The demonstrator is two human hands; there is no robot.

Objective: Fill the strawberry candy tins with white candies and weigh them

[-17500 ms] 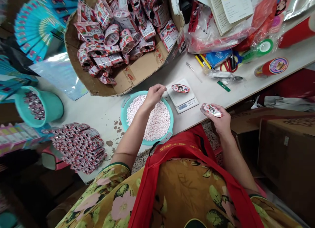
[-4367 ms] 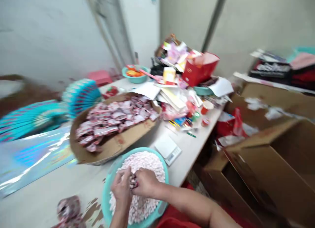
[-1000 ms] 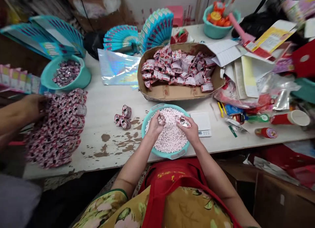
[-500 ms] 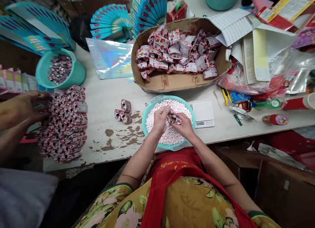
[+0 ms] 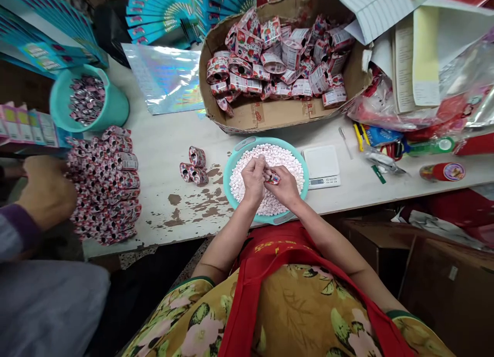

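Both my hands meet over a teal basin (image 5: pixel 227 184) filled with small pale pink candies (image 5: pixel 272 207). My right hand (image 5: pixel 286 186) is closed around a small red-printed container (image 5: pixel 273 178), tilted toward my left hand. At the container's opening, my left hand (image 5: pixel 253 179) has its fingers pinched together; what they hold is hidden. Three matching containers (image 5: pixel 197 156) stand in a cluster on the table to the left of the basin. Many more of the same kind lie heaped in a cardboard box (image 5: pixel 266 121) behind it.
A digital scale (image 5: pixel 322 164) touches the basin's right side. At far left, a co-worker's hand (image 5: pixel 48 192) is beside a dense block of printed containers (image 5: pixel 108 192). A teal bucket (image 5: pixel 119 107) holds small shiny pieces. Papers, plastic bags and tools crowd the right.
The view has shifted slightly. My hands stay together over the basin with the container. At the far left, the co-worker's hand and sleeve have changed position.
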